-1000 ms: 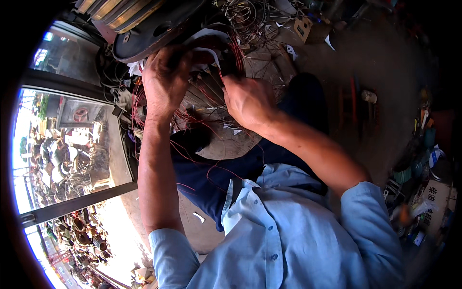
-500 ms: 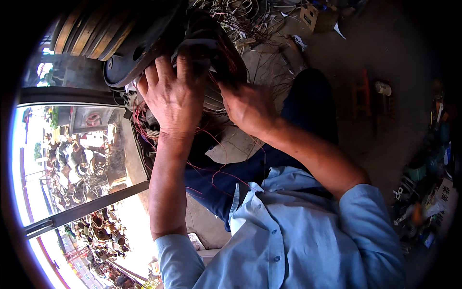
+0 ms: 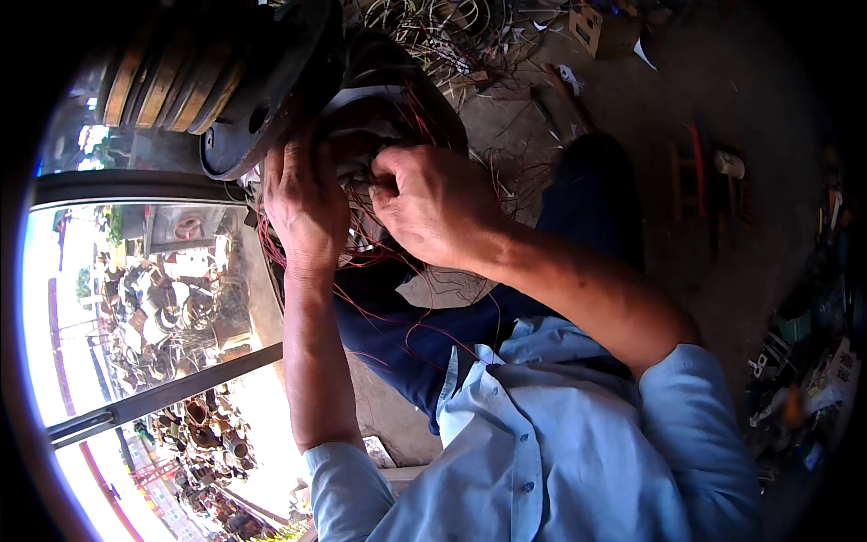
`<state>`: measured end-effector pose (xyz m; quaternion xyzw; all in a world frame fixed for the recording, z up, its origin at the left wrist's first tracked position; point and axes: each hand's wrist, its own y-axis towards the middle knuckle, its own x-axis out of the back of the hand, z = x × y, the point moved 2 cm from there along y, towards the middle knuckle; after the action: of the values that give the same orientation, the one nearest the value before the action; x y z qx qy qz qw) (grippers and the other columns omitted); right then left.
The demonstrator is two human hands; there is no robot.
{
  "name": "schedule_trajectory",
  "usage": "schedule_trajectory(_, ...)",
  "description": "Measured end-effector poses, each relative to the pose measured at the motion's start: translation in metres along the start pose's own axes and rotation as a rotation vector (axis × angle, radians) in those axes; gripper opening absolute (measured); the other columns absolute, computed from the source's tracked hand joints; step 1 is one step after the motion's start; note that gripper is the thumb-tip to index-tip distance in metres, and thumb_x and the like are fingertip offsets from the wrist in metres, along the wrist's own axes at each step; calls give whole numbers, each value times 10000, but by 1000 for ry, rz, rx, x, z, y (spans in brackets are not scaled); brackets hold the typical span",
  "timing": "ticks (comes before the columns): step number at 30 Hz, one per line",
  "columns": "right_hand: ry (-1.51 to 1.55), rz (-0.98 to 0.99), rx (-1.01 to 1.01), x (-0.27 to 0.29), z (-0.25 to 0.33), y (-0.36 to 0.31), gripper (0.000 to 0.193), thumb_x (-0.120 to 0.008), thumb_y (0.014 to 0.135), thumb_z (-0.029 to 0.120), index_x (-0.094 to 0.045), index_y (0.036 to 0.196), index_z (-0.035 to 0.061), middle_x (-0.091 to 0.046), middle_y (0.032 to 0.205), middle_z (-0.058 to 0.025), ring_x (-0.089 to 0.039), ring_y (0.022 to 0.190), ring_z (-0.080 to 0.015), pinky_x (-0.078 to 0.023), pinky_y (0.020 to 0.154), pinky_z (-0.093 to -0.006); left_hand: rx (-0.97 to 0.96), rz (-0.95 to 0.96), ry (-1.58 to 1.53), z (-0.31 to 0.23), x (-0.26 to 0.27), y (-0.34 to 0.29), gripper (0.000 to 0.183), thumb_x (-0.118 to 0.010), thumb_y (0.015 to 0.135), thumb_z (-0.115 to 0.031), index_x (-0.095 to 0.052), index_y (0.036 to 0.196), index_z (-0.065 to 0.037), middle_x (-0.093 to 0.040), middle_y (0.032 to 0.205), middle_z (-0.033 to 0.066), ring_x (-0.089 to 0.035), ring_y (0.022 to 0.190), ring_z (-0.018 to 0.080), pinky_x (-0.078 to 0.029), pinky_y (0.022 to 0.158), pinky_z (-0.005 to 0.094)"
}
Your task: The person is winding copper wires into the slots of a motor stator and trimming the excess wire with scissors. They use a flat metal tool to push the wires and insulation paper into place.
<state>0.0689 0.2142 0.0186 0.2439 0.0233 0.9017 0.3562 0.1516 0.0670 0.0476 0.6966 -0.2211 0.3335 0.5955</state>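
Note:
In front of me is a dark round motor housing (image 3: 393, 59) with a pale lining inside its opening and thin red wires (image 3: 420, 113) trailing from it. My left hand (image 3: 302, 212) rests at the left side of the opening, its fingers stretched up against the dark metal. Across from it, my right hand (image 3: 429, 199) has thumb and fingers closed in a pinch at the opening. What it pinches is hidden; a small greyish bit shows by the fingertips. More red wires hang below both hands, over my dark trousers (image 3: 388, 361).
A black flanged piece (image 3: 239, 149) and a stack of wood-coloured bands (image 3: 163, 90) stand at upper left, beside a framed window (image 3: 181, 271). Tangled wires (image 3: 433, 36) and a cardboard box (image 3: 601, 36) lie on the floor. A reddish stool (image 3: 691, 176) is to the right.
My right hand has moved left and up to the housing's opening, its fingers now pinched. The left hand has shifted slightly down, its fingers closer together. More of the opening shows.

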Motion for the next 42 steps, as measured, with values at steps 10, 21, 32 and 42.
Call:
schedule_trajectory(10,-298,111,98,34,-34,-19,305,-705,947,175,-671,1202,11,-725,841,-201,-720,750,-395,-575,668,-494,237,120,-153,-10,-3,20,365,-549,1070,-180,-640,1400,-57,-690,1263,237,-631,1175,438,-477,1024,506)
schedule_trajectory(21,63,292,185,72,-46,32,292,-722,934,166,-728,1147,-33,-759,966,-240,-757,906,-375,-592,813,-438,310,-3,-106,-10,-9,14,296,-598,1034,-228,-733,1196,-21,-762,1059,217,-723,972,406,-544,876,479)
schedule_trajectory(32,-224,-168,567,43,-15,77,233,-731,872,22,-731,1101,59,-697,1021,-113,-713,889,-349,-595,790,-430,287,-143,-263,-12,-16,9,106,-689,942,-29,-730,1039,-34,-723,971,177,-679,934,382,-530,826,473)
schedule_trajectory(42,-371,-189,764,46,-5,83,106,-726,876,45,-678,968,63,-668,969,-87,-674,885,-326,-565,751,-445,283,-144,-255,-10,-17,7,136,-704,923,-48,-741,1054,-51,-723,1015,189,-649,988,428,-493,916,504)
